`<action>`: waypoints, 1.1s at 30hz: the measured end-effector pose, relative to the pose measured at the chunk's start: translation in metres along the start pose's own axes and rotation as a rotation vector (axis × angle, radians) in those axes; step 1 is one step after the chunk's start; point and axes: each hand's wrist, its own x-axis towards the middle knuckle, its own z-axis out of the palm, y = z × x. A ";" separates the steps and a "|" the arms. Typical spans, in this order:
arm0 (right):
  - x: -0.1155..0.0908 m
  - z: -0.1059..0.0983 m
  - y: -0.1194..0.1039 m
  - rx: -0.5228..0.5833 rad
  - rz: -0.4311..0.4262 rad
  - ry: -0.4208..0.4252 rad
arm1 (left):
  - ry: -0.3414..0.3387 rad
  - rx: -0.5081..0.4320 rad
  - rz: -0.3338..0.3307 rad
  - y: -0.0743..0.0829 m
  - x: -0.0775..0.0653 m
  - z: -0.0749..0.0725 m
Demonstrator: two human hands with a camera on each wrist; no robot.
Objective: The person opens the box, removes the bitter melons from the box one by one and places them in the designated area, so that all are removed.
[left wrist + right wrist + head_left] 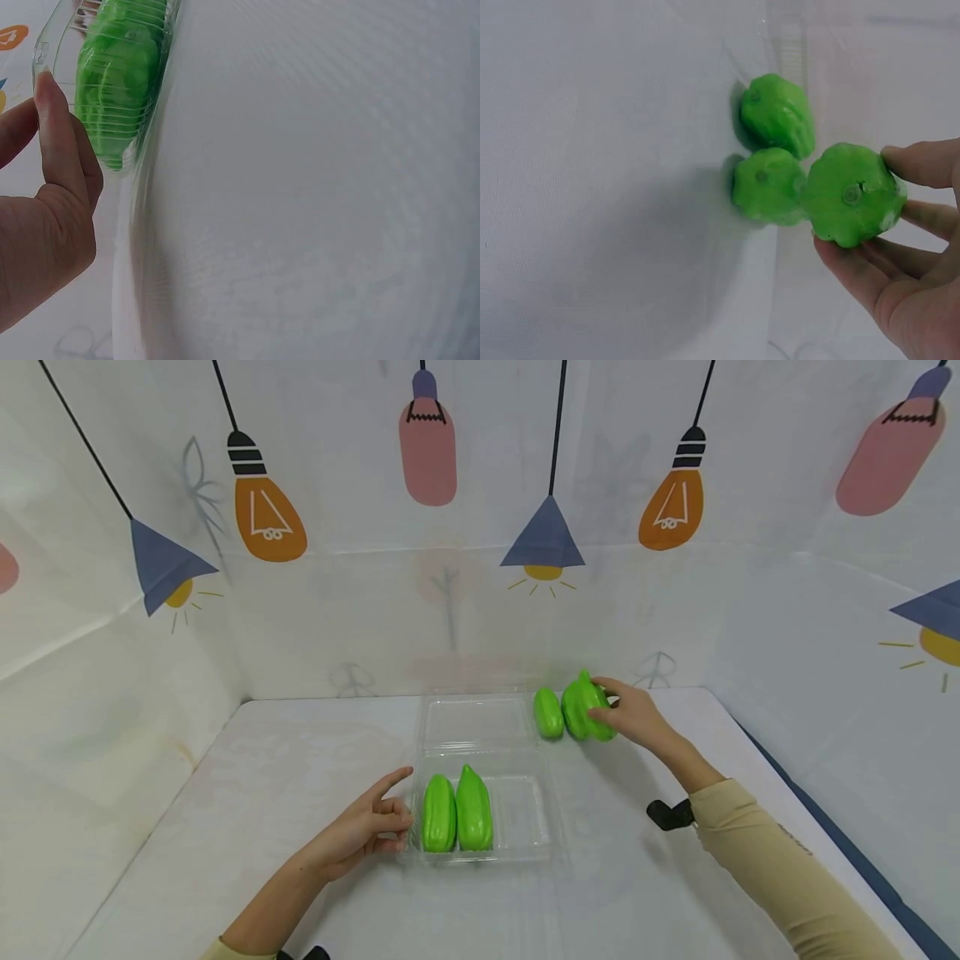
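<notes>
My right hand [633, 714] grips a green ridged gourd-like vegetable [851, 195] between thumb and fingers. It hides part of a second green vegetable [769, 186] behind it; a third [548, 714] stands to the left. A clear plastic clamshell box [525, 852] lies open, lid [476, 722] toward the wall. Two more green vegetables, one blunt [438, 814] and one pointed [474, 810], lie side by side in the left part of its base. At the box's left edge, my left hand [367, 831] touches the rim with its fingertips, index finger extended.
A white cover [315, 752] lies over the table. Behind it rises a white sheet [360, 618] printed with hanging lamps and bulbs. Black camera mounts [670, 814] show at the wrists. A dark blue strip [855, 860] runs along the right table edge.
</notes>
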 end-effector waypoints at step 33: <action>0.014 0.009 0.043 0.045 0.096 0.126 | 0.014 0.006 -0.004 0.001 -0.001 0.002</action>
